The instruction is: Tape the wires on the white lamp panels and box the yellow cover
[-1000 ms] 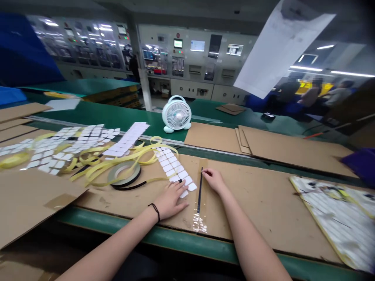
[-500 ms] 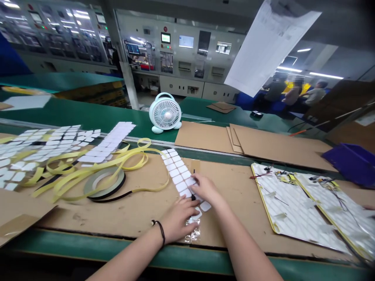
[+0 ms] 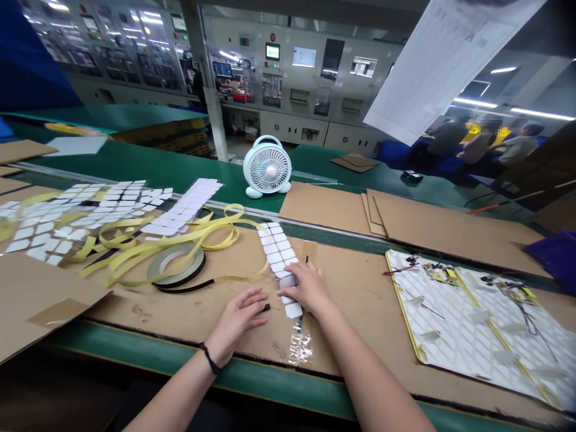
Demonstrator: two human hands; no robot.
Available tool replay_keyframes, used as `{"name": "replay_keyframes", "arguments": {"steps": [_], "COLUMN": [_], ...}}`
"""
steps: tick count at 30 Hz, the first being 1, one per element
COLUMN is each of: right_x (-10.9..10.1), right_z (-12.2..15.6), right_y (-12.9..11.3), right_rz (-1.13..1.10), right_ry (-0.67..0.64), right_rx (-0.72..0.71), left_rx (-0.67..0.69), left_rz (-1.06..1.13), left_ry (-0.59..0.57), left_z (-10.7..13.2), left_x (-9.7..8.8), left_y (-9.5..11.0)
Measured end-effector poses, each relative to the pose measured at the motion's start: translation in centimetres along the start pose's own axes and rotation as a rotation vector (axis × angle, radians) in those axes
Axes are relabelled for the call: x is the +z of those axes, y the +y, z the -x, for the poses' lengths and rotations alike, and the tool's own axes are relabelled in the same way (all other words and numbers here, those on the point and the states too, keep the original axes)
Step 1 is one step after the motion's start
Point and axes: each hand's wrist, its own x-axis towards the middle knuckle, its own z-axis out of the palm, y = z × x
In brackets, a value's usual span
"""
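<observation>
My left hand (image 3: 243, 317) is just left of the sticker sheet, above the cardboard, its fingertips closed on a small black piece (image 3: 266, 308). My right hand (image 3: 309, 289) lies over the lower part of a narrow sheet of white square stickers (image 3: 275, 243), thumb and fingers spread apart across it. Part of the sheet's right side is hidden under that hand. A short dark strip (image 3: 306, 259) shows just beyond the right fingers. Clear shiny tape (image 3: 300, 347) lies on the cardboard below the sheet.
To the left lie a tape roll (image 3: 198, 273), loops of yellow strip (image 3: 130, 261) and more white sticker sheets (image 3: 184, 207). White panels with wires (image 3: 443, 324) lie at the right. A light blue fan (image 3: 269, 168) stands behind, beside cardboard sheets (image 3: 450, 234). Paper (image 3: 445, 72) hangs overhead.
My left hand has come away from the sheet to the left with the small black piece. The sheet's near end lies straighter, and my right hand has spread over it. The view has shifted slightly.
</observation>
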Motion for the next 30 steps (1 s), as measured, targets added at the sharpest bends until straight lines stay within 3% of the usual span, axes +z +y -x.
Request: {"name": "replay_keyframes", "arguments": {"steps": [4,7,11,13,16,20,23,26,30], "right_x": [0.4,-0.3,-1.6,-2.0,-2.3,-2.2,-1.6,-1.0,-0.7], "right_z": [-0.2,0.1,0.5,0.7,1.1,1.8,2.4,2.8,2.7], "right_y": [-0.2,-0.2,-0.3,-0.6,-1.4,-3.3,-4.5,-5.0,-4.7], "right_rz": [-0.129,-0.263,-0.522,-0.596,-0.409,0.017,-0.095,-0.251,-0.207], "right_ry": [0.148,0.129,0.064,0.029,0.093,0.277,0.135,0.004,0.006], "right_rx": [0.075,0.135,0.165,0.154,0.087,-0.072,-0.192,-0.220,-0.224], "left_rx": [-0.015,0.018,0.201,0.245,0.204,0.296,0.370,0.509,0.634], "left_rz": [-0.094,-0.188,-0.192,-0.228,-0.269,-0.298,-0.343,-0.487,-0.652], "left_ry": [-0.079,-0.100,-0.006,-0.074,-0.179,-0.128,-0.114,-0.116,-0.083], "left_z": [-0.6,-1.3,-1.7,-1.6,-1.2,-1.2,-1.2,-1.2,-1.0], "left_x": [0.9,1.2,0.7,0.4,0.3,0.4,0.3,0.0,-0.4], "left_y": [-0.4,-0.7,-0.2,0.5,1.2,0.8,0.4,0.4,0.6]}}
